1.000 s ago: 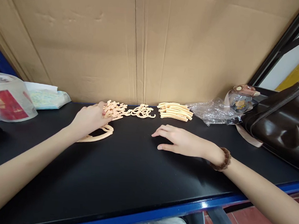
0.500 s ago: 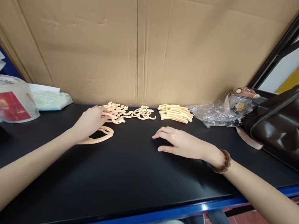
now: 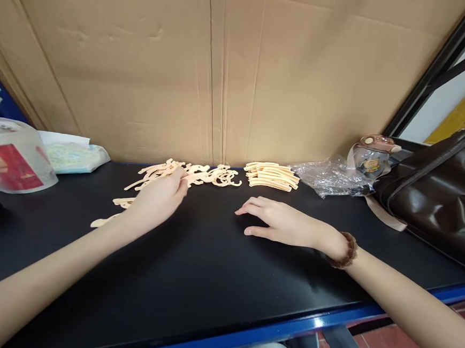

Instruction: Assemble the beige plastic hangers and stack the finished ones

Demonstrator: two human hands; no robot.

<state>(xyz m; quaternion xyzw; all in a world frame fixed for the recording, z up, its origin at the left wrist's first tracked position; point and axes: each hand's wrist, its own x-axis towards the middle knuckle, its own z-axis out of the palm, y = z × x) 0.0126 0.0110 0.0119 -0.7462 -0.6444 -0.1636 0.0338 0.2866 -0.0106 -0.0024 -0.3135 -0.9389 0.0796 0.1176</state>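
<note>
My left hand [image 3: 158, 197] is closed in a pinch on a curved cream plastic piece [image 3: 194, 177], which looks like a clothes-hanger arm. Around its fingertips lie a pile of long cream pieces [image 3: 156, 170] and, to the right, a heap of curved hook-shaped pieces [image 3: 224, 176]. A few more cream parts [image 3: 123, 202] show partly beneath my left wrist; the hand hides the rest of them. My right hand [image 3: 281, 220] rests low over the black tabletop, fingers apart and holding nothing. Just beyond it sits a stack of slightly bent cream bars [image 3: 272, 177].
Crumpled clear plastic [image 3: 321, 176] and a dark brown bag [image 3: 440, 198] are on the right. On the left stand a white plastic bag [image 3: 14, 154] and a soft packet [image 3: 76, 159]. Cardboard [image 3: 144, 70] walls the back; a blue edge [image 3: 243, 342] runs along the front.
My left hand has moved right, carrying the cream piece across the front of the long-piece pile toward the hook-shaped heap. My right hand stays in place.
</note>
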